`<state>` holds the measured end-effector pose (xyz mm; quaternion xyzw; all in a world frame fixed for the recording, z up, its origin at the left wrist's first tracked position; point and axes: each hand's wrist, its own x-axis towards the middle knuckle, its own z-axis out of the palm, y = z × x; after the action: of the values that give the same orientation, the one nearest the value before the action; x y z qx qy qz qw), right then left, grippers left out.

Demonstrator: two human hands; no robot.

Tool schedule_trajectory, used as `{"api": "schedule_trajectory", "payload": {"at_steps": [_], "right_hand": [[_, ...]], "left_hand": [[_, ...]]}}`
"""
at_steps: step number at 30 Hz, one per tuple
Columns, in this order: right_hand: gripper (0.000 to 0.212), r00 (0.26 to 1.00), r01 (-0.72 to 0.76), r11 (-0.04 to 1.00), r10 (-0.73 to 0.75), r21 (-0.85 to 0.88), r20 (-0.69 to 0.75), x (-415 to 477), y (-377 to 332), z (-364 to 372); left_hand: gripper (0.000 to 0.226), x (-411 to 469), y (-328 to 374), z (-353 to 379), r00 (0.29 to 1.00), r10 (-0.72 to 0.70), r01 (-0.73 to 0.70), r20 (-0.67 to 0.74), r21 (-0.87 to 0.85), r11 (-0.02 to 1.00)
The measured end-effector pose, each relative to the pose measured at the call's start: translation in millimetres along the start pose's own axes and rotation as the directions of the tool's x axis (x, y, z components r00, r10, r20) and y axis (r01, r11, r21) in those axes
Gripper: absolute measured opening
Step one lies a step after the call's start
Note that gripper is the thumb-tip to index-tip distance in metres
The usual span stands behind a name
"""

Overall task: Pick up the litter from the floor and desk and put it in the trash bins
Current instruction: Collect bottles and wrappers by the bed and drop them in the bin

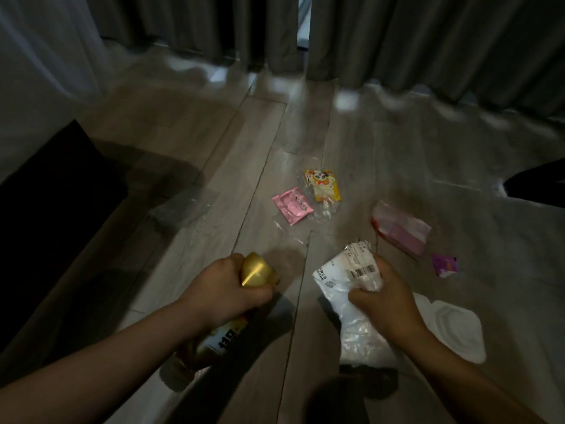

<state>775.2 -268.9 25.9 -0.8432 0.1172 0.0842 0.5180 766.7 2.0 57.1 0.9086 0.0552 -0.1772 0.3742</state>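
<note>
Currently: left hand (227, 289) grips gold-capped bottle (260, 269); right hand (388, 301) clutches white bag (345, 270); pink packet (400, 232) lies ahead-right, nearer right hand.

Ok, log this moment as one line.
left hand: grips bottle | right hand: grips white bag | floor: pink wrapper, yellow wrapper, purple wrapper

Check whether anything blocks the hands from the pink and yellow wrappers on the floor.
Nothing stands between: only floor and clear film lie before the pink wrapper and yellow wrapper. But the left hand grips a bottle, the right hand a white bag.
</note>
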Motion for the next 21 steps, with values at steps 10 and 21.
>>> {"api": "schedule_trajectory", "payload": {"at_steps": [10,21], "right_hand": [[0.051,0.999,0.008,0.998,-0.010,0.059,0.033,7,-181,-36],[0.049,0.999,-0.009,0.968,0.020,0.249,-0.040,-87,-458,-144]], "left_hand": [[0.041,-11,113,-135,0.983,-0.045,0.026,-0.180,-0.102,0.994],[0.049,-146,306,-331,0.955,-0.118,0.040,-0.274,-0.275,0.961]]}}
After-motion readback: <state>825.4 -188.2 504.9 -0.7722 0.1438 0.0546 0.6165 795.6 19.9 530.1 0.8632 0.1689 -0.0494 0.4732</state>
